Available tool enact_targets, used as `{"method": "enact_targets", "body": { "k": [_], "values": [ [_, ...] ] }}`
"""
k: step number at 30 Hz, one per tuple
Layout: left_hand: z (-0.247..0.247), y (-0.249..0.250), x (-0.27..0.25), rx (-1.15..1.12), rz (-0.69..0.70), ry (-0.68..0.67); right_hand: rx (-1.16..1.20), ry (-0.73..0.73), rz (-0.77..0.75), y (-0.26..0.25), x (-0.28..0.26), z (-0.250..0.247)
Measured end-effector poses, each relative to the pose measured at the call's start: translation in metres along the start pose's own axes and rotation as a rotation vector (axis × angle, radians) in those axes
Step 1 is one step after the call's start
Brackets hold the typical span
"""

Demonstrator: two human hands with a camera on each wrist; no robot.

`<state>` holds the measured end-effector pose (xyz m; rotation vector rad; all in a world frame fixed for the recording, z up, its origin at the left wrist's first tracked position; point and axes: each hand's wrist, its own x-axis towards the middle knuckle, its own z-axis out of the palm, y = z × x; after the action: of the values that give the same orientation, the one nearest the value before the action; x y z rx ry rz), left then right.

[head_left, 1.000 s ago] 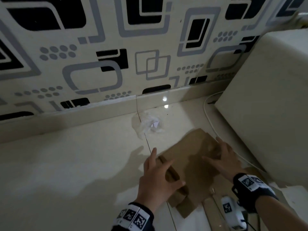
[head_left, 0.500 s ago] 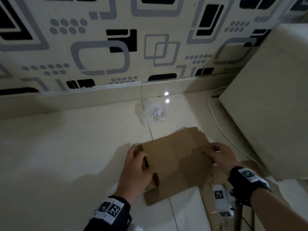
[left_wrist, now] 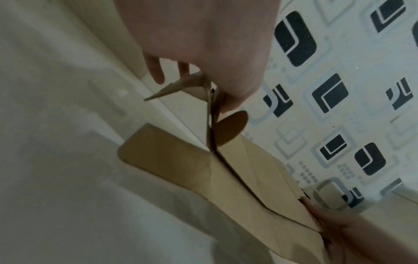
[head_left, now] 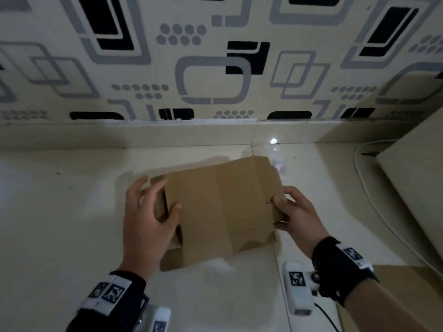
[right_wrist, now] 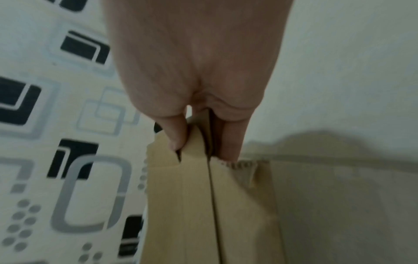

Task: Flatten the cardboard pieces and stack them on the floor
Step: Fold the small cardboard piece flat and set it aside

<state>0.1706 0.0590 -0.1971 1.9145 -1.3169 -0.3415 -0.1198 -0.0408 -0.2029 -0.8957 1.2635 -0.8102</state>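
Pale floor tiles (head_left: pixel 72 224) run to a patterned wall (head_left: pixel 215 56). At the left, the left hand (head_left: pixel 148 221) is curled round one end of the folded cardboard (head_left: pixel 223 207), held above the floor; the right hand (head_left: pixel 297 216) pinches the other end. Both layers should be pressed together evenly before the cardboard is laid flat.

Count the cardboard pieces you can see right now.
2: one folded piece held off the floor between left hand and right hand; another piece lies flat at lower right, largely cut off.
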Motion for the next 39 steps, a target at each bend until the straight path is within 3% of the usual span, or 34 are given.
{"method": "enact_targets", "body": {
  "k": [3,6,9,12,17,21,24,29,34,39],
  "values": [
    [-0.025,-0.019,0.020,0.251,-0.006,0.039,0.067,0.007,0.020,0.004,0.018,0.049],
    [-0.037,-0.033,0.031,0.399,0.062,-0.025,0.113,0.032,0.061,0.007,0.035,0.091],
    [-0.032,-0.041,0.029,0.463,0.143,-0.173,0.164,0.030,0.091,0.008,0.047,0.119],
    [-0.018,-0.048,0.020,0.431,0.105,-0.339,0.234,-0.028,0.090,0.004,0.052,0.136],
    [-0.007,-0.048,0.016,0.563,-0.013,-0.598,-0.057,-0.102,-0.035,0.007,0.053,0.141],
    [0.003,-0.048,0.013,0.566,-0.064,-0.652,-0.234,-0.126,-0.144,0.016,0.047,0.129],
    [0.010,-0.046,0.018,0.576,-0.069,-0.668,-0.306,-0.122,-0.131,0.020,0.045,0.113],
    [0.025,-0.028,0.021,0.507,-0.040,-0.537,-0.393,-0.057,-0.122,0.021,0.026,0.069],
    [0.067,0.023,0.009,0.287,0.084,-0.499,-0.492,0.085,-0.088,0.022,0.016,0.011],
    [0.113,0.086,-0.030,0.220,0.225,-0.650,-0.793,0.261,-0.016,0.012,-0.004,-0.053]
  ]
}}
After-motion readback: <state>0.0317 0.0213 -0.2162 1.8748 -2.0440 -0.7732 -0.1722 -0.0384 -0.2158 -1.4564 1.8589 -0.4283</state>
